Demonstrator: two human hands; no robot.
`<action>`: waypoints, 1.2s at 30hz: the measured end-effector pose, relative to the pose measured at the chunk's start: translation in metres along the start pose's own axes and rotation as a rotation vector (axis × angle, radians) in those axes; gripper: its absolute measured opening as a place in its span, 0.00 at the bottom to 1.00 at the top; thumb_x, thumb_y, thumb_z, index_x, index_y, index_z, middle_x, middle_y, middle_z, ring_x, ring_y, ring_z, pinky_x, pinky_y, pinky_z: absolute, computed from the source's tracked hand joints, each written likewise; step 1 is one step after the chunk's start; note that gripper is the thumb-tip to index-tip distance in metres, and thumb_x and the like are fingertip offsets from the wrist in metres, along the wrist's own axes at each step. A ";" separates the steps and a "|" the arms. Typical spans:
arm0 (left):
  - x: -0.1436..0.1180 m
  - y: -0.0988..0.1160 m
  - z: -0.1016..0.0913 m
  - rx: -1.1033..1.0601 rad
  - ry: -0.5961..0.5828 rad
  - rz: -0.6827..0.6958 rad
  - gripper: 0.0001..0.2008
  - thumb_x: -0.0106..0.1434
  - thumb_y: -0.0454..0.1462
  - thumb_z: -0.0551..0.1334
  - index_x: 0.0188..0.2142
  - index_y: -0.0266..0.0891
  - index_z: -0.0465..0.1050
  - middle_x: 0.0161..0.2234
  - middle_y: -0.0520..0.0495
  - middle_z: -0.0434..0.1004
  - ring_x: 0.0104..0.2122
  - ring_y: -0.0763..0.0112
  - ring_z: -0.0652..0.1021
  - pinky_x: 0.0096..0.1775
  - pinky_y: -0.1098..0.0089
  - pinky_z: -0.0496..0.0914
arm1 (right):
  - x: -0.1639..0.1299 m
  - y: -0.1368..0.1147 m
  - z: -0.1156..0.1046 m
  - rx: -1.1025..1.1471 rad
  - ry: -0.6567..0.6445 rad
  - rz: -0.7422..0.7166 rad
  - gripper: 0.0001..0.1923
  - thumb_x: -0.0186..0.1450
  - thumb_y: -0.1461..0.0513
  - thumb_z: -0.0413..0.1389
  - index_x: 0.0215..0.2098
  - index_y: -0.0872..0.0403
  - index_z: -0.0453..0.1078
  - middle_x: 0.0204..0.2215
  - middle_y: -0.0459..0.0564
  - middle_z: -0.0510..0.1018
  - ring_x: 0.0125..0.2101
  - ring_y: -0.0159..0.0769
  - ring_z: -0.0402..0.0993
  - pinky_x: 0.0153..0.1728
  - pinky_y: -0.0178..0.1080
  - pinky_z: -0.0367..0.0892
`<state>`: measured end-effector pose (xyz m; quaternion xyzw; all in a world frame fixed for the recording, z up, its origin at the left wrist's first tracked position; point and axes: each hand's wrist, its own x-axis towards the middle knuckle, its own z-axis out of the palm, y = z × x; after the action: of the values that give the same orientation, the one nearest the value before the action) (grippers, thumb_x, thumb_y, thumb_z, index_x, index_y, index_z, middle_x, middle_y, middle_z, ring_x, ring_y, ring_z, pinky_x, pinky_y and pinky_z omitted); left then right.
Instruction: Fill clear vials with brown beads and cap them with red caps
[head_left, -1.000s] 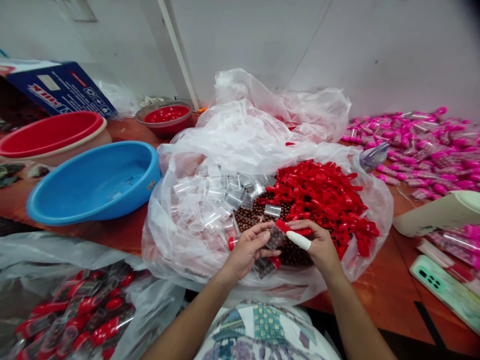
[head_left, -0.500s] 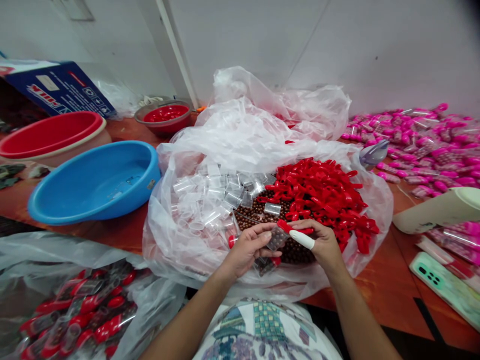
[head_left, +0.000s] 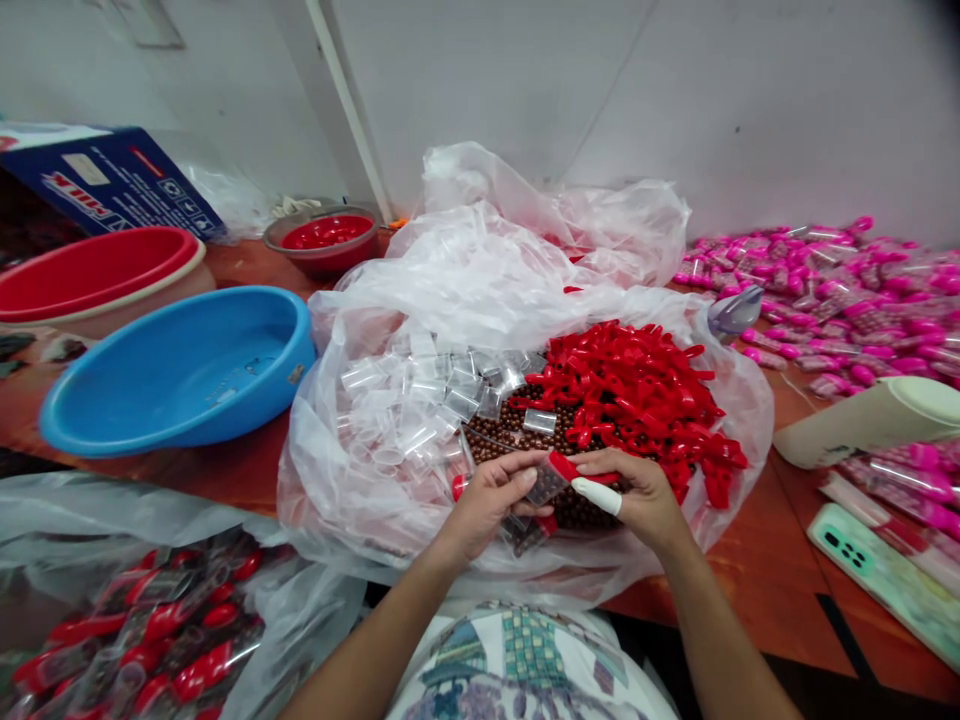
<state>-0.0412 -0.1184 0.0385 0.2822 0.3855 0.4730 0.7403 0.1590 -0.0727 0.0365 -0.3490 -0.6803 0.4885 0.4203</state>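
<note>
Between thumb and fingers, my left hand (head_left: 480, 505) grips a clear plastic tube (head_left: 546, 484) filled with brown balls. My right hand (head_left: 641, 495), with a white cover on its thumb, is closed on a red plastic cap (head_left: 564, 466) with a long handle, set against the tube's end. Whether the cap is fully seated I cannot tell. Below my left fingers is another filled tube (head_left: 525, 532) with red on it, partly hidden. Under the hands, a plastic bag (head_left: 315, 480) holds loose brown balls (head_left: 504, 425), empty clear tubes (head_left: 420, 400) and red caps (head_left: 637, 380).
A blue basin (head_left: 176, 370) and a red basin (head_left: 90, 270) stand left. Lower left, another bag holds red-capped filled tubes (head_left: 161, 620). On the right lie pink-capped tubes (head_left: 840, 300), a purple scoop (head_left: 735, 312), a pale cylinder (head_left: 862, 428) and a phone (head_left: 892, 580).
The red cap now lies in line against the tube's end, with my right hand slightly closer to my left. The whole view has shifted a little.
</note>
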 end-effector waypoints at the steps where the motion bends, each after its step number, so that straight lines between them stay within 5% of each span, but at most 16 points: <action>1: 0.000 0.000 0.000 0.014 0.007 0.005 0.18 0.56 0.38 0.64 0.47 0.37 0.72 0.45 0.41 0.73 0.42 0.60 0.74 0.40 0.58 0.73 | 0.000 0.000 0.000 -0.006 -0.002 -0.001 0.07 0.54 0.63 0.62 0.33 0.49 0.75 0.37 0.49 0.80 0.37 0.40 0.76 0.39 0.44 0.69; 7: 0.001 0.002 0.005 0.031 0.044 0.050 0.18 0.55 0.40 0.64 0.46 0.39 0.72 0.46 0.43 0.72 0.42 0.60 0.74 0.39 0.60 0.74 | -0.005 0.001 0.005 -0.191 -0.057 -0.015 0.21 0.57 0.61 0.60 0.49 0.43 0.69 0.41 0.47 0.78 0.38 0.40 0.74 0.41 0.43 0.68; 14: 0.003 -0.009 0.014 -0.011 0.104 0.103 0.18 0.54 0.40 0.64 0.45 0.40 0.68 0.43 0.44 0.73 0.34 0.71 0.75 0.31 0.75 0.70 | -0.010 0.003 0.024 -0.477 -0.003 -0.090 0.37 0.51 0.56 0.64 0.57 0.46 0.58 0.49 0.53 0.71 0.48 0.45 0.67 0.48 0.48 0.64; 22: 0.003 -0.009 0.017 -0.064 -0.031 0.070 0.16 0.57 0.38 0.63 0.45 0.39 0.65 0.43 0.43 0.73 0.35 0.69 0.77 0.39 0.68 0.70 | -0.014 0.010 0.029 -0.534 0.139 -0.208 0.34 0.49 0.58 0.64 0.53 0.46 0.61 0.45 0.51 0.72 0.45 0.44 0.69 0.46 0.45 0.65; 26: 0.004 -0.008 0.018 -0.117 -0.048 0.048 0.18 0.56 0.37 0.64 0.45 0.39 0.65 0.42 0.42 0.74 0.35 0.66 0.78 0.38 0.67 0.71 | -0.017 0.011 0.032 -0.437 0.178 -0.110 0.33 0.50 0.59 0.63 0.53 0.46 0.62 0.46 0.50 0.72 0.45 0.43 0.70 0.46 0.45 0.66; 31: 0.007 -0.011 0.020 -0.138 0.003 0.058 0.25 0.54 0.37 0.65 0.52 0.41 0.65 0.46 0.40 0.73 0.35 0.65 0.78 0.38 0.66 0.71 | -0.017 0.003 0.023 -0.190 0.055 0.070 0.39 0.47 0.58 0.66 0.56 0.47 0.60 0.52 0.50 0.69 0.51 0.46 0.66 0.52 0.47 0.61; 36: 0.009 -0.019 0.022 -0.011 0.046 0.136 0.23 0.55 0.36 0.64 0.52 0.40 0.68 0.48 0.42 0.73 0.44 0.62 0.74 0.45 0.64 0.69 | -0.017 -0.004 0.027 0.037 0.184 0.239 0.15 0.63 0.55 0.52 0.47 0.47 0.70 0.46 0.47 0.75 0.47 0.41 0.70 0.51 0.45 0.62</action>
<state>-0.0112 -0.1191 0.0329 0.2928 0.3798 0.5308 0.6988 0.1412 -0.0990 0.0318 -0.4631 -0.5835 0.5134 0.4261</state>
